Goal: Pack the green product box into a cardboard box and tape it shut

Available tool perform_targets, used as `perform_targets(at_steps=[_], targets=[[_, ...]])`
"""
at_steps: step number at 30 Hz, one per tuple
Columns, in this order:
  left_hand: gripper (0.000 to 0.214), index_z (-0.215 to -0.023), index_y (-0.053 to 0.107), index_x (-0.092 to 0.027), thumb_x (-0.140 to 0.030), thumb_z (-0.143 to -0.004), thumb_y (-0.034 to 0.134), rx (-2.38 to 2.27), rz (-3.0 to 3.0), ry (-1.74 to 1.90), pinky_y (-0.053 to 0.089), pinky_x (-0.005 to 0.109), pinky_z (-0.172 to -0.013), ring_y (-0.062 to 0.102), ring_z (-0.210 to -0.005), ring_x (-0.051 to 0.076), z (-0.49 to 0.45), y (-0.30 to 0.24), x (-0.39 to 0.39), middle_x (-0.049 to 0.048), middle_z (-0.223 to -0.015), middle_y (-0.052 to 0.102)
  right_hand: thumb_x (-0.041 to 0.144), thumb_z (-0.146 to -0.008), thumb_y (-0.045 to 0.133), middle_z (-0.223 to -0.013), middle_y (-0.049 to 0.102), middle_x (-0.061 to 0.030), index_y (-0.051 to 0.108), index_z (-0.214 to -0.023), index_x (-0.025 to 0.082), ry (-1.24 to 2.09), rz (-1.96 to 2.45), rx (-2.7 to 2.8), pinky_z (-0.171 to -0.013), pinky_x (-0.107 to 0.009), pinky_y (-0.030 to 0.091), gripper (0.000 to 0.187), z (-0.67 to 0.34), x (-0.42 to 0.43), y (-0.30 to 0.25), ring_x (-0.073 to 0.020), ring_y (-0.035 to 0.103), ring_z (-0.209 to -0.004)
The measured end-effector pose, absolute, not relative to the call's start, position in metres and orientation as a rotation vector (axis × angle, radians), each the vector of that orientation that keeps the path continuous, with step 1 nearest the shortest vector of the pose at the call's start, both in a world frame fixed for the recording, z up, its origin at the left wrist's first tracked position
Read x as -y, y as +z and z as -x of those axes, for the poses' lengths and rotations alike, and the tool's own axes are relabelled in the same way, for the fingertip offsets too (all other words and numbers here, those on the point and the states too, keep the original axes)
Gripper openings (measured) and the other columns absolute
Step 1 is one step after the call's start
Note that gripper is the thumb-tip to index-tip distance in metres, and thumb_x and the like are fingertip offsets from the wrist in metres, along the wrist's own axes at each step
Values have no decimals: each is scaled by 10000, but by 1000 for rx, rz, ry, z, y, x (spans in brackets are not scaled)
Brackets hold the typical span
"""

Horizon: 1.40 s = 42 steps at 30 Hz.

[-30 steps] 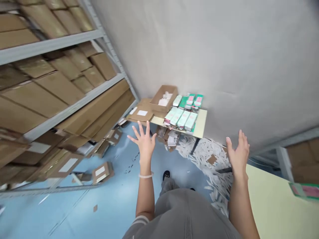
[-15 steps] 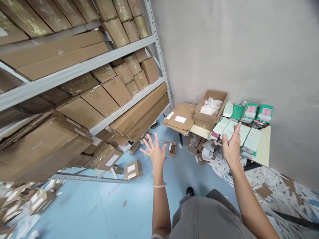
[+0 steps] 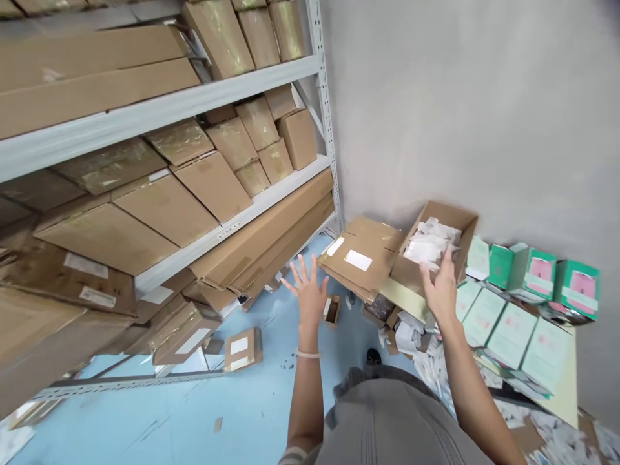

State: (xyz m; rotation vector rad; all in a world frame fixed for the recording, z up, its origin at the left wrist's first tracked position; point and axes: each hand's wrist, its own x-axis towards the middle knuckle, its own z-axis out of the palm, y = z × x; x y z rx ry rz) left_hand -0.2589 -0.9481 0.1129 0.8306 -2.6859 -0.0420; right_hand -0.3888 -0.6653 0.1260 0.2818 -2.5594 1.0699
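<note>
My left hand (image 3: 309, 294) is held out over the floor with its fingers spread and nothing in it. Just beyond it lies a stack of flattened cardboard (image 3: 371, 242) with white labels. My right hand (image 3: 442, 284) reaches forward, thumb and fingers apart, in front of an open cardboard box (image 3: 411, 274) that holds white paper pieces (image 3: 431, 240). Whether the fingertips touch the box or paper, I cannot tell. To the right of that hand stand several pale green boxes (image 3: 513, 329) and green boxes with pink fronts (image 3: 581, 287).
A metal shelving rack (image 3: 276, 197) full of taped cartons runs along the left. A cream table (image 3: 564, 381) stands by the grey wall (image 3: 460, 97). Paper scraps (image 3: 552, 426) cover the floor below it. A small carton (image 3: 243, 349) lies on the blue floor (image 3: 194, 420).
My view has turned, so the table and rack sit differently in it. My right hand has moved from over the pale green boxes to the front of the open cardboard box. My left hand stays spread.
</note>
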Motion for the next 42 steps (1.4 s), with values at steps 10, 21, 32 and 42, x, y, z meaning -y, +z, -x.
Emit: perform_targets(at_steps=[10, 21, 32, 42], targets=[[645, -1597, 159, -247, -265, -989, 373, 2942, -753, -237, 156, 631, -1206, 186, -1531, 297, 371, 34, 1043, 86, -1637, 281, 550, -990, 320, -1472, 487, -173, 171, -1605, 211, 928, -496, 2857, -1054, -520, 442, 718, 458, 776, 54, -337, 505, -1321], [649, -1577, 244, -173, -211, -957, 434, 3413, -386, -628, 300, 522, -1182, 383, -1450, 294, 490, -65, 1114, 182, -1575, 384, 402, -963, 398, -1465, 511, -160, 352, -1540, 213, 643, -154, 3275, -1115, -496, 380, 608, 475, 844, -63, -307, 464, -1366], [598, -1507, 396, -148, -145, -917, 497, 3368, -424, -793, 456, 342, -1001, 601, -1213, 271, 507, -104, 1113, 185, -1324, 602, 280, -891, 524, -1543, 417, -87, 410, -1510, 345, 327, -71, 3461, -1113, -456, 377, 633, 437, 853, -130, -297, 389, -1416], [242, -1088, 649, -129, -128, -860, 565, 3141, -771, -1357, 463, 324, -950, 648, -1061, 224, 541, -104, 1120, 125, -1110, 648, 266, -854, 593, -1573, 376, -117, 403, -1514, 323, 309, 8, 3466, -1130, -475, 329, 689, 437, 864, -133, -306, 333, -1451]])
